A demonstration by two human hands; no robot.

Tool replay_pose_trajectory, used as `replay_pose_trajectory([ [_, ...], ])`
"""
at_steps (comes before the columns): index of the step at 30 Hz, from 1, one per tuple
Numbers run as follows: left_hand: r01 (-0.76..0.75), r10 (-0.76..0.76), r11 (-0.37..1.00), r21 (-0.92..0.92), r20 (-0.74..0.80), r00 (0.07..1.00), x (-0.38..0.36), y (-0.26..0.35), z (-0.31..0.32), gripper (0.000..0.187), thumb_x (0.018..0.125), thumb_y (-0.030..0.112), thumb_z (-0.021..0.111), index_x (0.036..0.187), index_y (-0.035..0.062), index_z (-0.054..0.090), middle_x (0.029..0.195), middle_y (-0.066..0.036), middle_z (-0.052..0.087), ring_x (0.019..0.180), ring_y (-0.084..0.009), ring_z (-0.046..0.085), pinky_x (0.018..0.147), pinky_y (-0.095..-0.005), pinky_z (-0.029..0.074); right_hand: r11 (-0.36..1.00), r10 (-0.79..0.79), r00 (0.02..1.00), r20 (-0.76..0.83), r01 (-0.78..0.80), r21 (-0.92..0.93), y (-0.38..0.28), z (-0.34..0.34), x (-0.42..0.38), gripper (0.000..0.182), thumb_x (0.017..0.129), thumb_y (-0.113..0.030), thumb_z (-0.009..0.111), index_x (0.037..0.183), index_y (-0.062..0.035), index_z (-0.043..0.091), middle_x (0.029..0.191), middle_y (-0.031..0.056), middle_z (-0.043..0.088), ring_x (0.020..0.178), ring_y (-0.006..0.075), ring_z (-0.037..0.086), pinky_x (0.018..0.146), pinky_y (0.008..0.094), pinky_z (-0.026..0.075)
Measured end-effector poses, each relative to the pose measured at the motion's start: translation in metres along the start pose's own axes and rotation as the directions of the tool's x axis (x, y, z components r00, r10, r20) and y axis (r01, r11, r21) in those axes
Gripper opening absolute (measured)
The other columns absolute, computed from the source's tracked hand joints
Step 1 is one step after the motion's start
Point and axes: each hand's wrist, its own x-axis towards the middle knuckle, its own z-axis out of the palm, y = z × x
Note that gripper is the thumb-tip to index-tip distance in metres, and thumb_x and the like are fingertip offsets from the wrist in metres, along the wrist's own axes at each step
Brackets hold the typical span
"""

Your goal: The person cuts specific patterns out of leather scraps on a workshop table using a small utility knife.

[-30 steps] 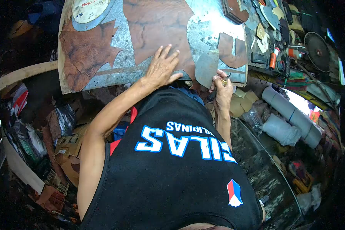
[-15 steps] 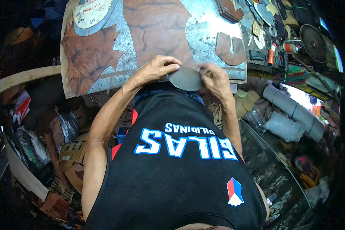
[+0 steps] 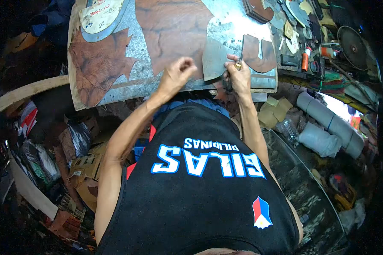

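Observation:
A grey, curved flat template point(image 3: 214, 63) rests on the board at the right edge of a large brown leather piece point(image 3: 174, 34). My right hand point(image 3: 239, 78) is at the template's right side, closed around a slim tool with a yellowish handle point(image 3: 238, 66); its thin dark shaft points away from me. To the left of the template, my left hand point(image 3: 176, 75) hovers over the leather's near edge, slightly blurred. Its fingers are loosely curled and hold nothing visible. A small brown leather scrap point(image 3: 219, 91) shows at the board's near edge, below the right hand.
Other brown leather pieces lie left point(image 3: 102, 63) and right point(image 3: 259, 55) on the metal-topped board point(image 3: 136, 83). A pale marked template point(image 3: 100, 19) is at upper left. Tools and an orange bottle point(image 3: 305, 61) crowd the right bench, beside a round fan point(image 3: 352, 47).
The grey template, held up between my hands before, now lies on the board. My left hand has let go and drawn left; the tool in my right hand now points away from me.

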Motion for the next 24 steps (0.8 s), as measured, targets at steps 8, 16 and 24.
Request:
replay_pose_trajectory([
  [8,-0.461,0.565,0.363,0.81,0.202,0.8,0.055,-0.013,-0.035,0.076,0.078,0.059,0.069,0.13,0.0045,0.057,0.145,-0.016,0.046,0.139,-0.0376,0.034,0.112,-0.0563,0.029,0.982,0.044,0.995,0.091,-0.026,-0.186,-0.003,0.02,0.036,0.024,0.086,-0.009,0.061,0.108,-0.0012,0.066,0.066,0.0027,0.063,0.055,0.0101,0.058,0.05,0.0257,0.045],
  [16,-0.446,0.557,0.333,0.831,0.208,0.804,0.056,-0.019,-0.032,0.073,0.077,0.058,0.071,0.128,0.0063,0.06,0.147,-0.013,0.045,0.14,-0.0369,0.033,0.115,-0.0542,0.024,0.758,-0.129,0.99,0.051,0.132,-0.638,0.005,0.019,0.019,0.03,0.089,-0.018,0.061,0.115,-0.0043,0.066,0.074,0.0139,0.066,0.068,0.0228,0.064,0.062,0.0373,0.05],
  [24,-0.457,0.571,0.292,0.84,0.23,0.788,0.056,-0.02,-0.032,0.072,0.078,0.056,0.071,0.127,0.0045,0.06,0.145,-0.012,0.048,0.139,-0.0375,0.034,0.114,-0.0542,0.024,0.595,-0.265,0.948,0.176,0.305,-0.743,0.021,0.014,-0.012,0.043,0.083,-0.015,0.062,0.126,-0.0118,0.061,0.092,0.0219,0.06,0.085,0.041,0.063,0.079,0.0493,0.051],
])
